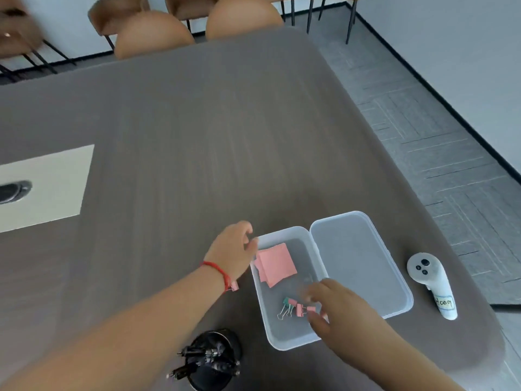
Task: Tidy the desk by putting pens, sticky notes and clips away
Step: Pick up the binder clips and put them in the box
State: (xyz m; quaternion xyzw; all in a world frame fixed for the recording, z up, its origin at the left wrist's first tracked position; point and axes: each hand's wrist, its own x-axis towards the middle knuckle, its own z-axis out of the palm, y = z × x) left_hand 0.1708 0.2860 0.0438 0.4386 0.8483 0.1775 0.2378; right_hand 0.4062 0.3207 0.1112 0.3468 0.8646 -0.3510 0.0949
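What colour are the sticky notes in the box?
Pink; the sticky notes show clearly in the head view.

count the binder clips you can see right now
4, maybe more hidden: green clip and two pink clips in the box; another pink clip on the table.

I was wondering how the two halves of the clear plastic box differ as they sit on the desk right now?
The left half holds pink sticky notes and binder clips; the right half, the opened lid, holds nothing. The left half looks deeper, the lid shallower. The right hand reaches into the left half, and the left hand touches its outer rim; neither touches the lid. Both halves are translucent, round-cornered and joined along one edge.
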